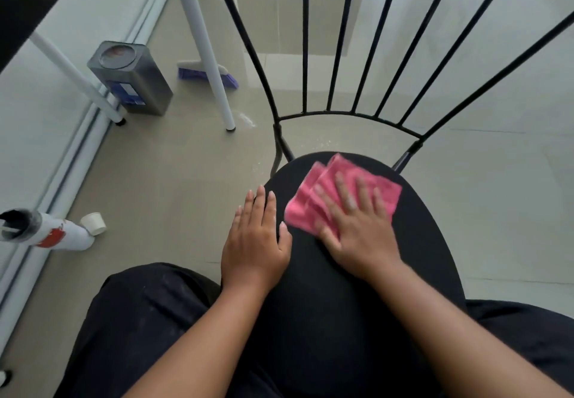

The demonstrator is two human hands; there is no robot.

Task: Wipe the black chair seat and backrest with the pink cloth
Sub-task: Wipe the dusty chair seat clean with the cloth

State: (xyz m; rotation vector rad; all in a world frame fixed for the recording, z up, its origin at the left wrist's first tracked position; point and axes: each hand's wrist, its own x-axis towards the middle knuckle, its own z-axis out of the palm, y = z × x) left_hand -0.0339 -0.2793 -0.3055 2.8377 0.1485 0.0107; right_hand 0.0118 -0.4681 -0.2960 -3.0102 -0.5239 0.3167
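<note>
Pressing down flat on the pink cloth (341,194) with the right hand (357,230), fingers (341,188) spread wide and laid open across the fabric, nothing pinched or gripped, just palm weight. Cloth folded over on itself in a couple of layers, lying on the far half of the black chair seat (326,289), close to where the backrest (306,40) bars rise. Left hand (256,236) open too, fingers straight and together, resting on the left edge of the seat and holding nothing (likely there to steady the chair).

Judging by the soft creases and ragged folded edge: light, limp, slightly grippy cloth, liable to bunch or unfold if pushed from one corner only. Best driven from the middle with a flat palm on the seat, as now. Seat looks padded and matte, so probably some drag under the cloth rather than a slick glide.

For the backrest, thin rigid metal bars with open gaps between: flat pressing unlikely to work there. Better to pinch the cloth around each bar between thumb and fingers and slide along it, gathering loose corners into the palm first.
</note>
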